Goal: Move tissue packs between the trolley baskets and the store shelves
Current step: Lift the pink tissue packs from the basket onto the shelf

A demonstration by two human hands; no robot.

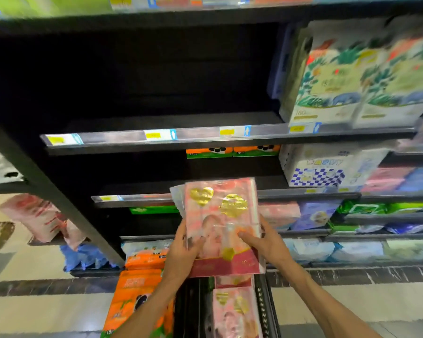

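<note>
Holding 1 pink tissue pack (pixel 220 225) with my left hand (pixel 183 257) and right hand (pixel 266 242) clamped on its 2 long sides, above the trolley basket (pixel 264 311). Its long axis points up and away toward the empty shelf (pixel 171 120), well above both hands; neither hand is clearly nearer.

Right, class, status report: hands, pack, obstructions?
Left hand and right hand both grip pink plastic tissue pack with gold hearts. Held above trolley. Empty black shelf ahead, unobstructed.
</note>
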